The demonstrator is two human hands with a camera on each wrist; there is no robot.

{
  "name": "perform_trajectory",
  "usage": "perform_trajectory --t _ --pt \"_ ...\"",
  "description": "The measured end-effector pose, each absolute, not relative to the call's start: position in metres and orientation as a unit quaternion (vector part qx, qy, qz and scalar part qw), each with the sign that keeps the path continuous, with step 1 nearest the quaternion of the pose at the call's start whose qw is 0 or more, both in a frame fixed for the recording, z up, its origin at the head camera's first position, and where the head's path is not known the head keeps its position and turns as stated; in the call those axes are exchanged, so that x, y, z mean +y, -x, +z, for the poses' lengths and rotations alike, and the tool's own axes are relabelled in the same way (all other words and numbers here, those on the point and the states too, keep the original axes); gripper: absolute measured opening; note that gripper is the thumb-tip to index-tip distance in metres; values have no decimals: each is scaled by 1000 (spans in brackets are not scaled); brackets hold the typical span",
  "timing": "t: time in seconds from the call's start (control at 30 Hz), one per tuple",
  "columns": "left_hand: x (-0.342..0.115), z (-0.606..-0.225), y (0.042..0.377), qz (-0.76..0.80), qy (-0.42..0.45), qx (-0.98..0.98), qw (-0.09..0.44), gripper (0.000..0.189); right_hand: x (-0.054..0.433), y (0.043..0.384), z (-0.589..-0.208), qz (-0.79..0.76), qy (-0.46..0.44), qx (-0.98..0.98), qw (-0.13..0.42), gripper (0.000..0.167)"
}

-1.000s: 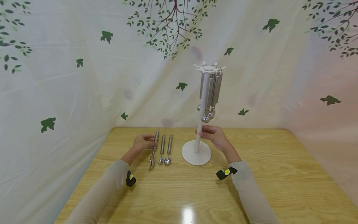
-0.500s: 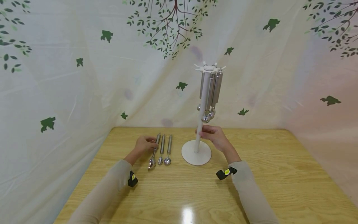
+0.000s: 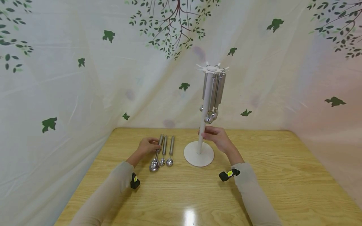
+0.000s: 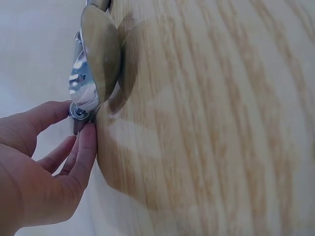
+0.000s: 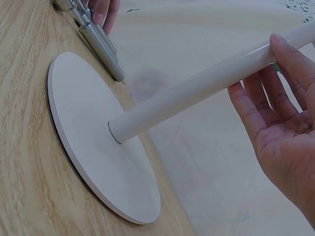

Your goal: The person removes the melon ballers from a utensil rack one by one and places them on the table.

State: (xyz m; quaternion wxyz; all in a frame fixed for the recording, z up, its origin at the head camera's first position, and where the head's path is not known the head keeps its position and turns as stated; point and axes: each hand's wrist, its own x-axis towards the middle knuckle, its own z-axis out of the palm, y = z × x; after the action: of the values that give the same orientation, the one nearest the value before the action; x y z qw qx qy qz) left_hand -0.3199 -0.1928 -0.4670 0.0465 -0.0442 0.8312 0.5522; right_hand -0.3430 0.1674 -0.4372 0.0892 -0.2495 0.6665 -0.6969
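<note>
My left hand [image 3: 145,146] pinches the handle of a shiny metal ice cream scoop [image 3: 154,164] at the left of a short row of utensils. In the left wrist view, thumb and fingers close round its handle, just beyond the bowl [image 4: 102,54]. Right beside it lies a small metal scoop [image 3: 164,147], and then a round-headed scoop [image 3: 169,162]. With thumb and fingers my right hand [image 3: 219,138] grips the pole of a white upright stand [image 5: 197,88]. From its spoked top [image 3: 211,69] hang several metal-handled utensils [image 3: 214,94], partly hidden by the pole.
The stand's round white base [image 3: 192,157] rests on a wood-grain table [image 3: 181,194], right of the row of scoops. Behind the table hangs a pale curtain [image 3: 152,97] printed with leaves and branches.
The ice cream scoop has turned in my left hand so its bowl faces up more, and its handle has shifted right towards the small scoop. My right hand and the stand have stayed put.
</note>
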Motion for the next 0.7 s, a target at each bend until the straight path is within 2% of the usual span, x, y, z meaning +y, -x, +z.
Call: perform_trajectory --t 0.3,0.53,0.7 --pt "-196 -467 321 565 46 821 69 44 166 342 -435 -697 238 671 88 25" --pt "-202 -465 322 558 24 825 86 50 167 343 -437 -699 239 669 84 34" --pt "-203 -456 322 539 -10 841 53 54 167 345 -438 -706 244 660 81 30"
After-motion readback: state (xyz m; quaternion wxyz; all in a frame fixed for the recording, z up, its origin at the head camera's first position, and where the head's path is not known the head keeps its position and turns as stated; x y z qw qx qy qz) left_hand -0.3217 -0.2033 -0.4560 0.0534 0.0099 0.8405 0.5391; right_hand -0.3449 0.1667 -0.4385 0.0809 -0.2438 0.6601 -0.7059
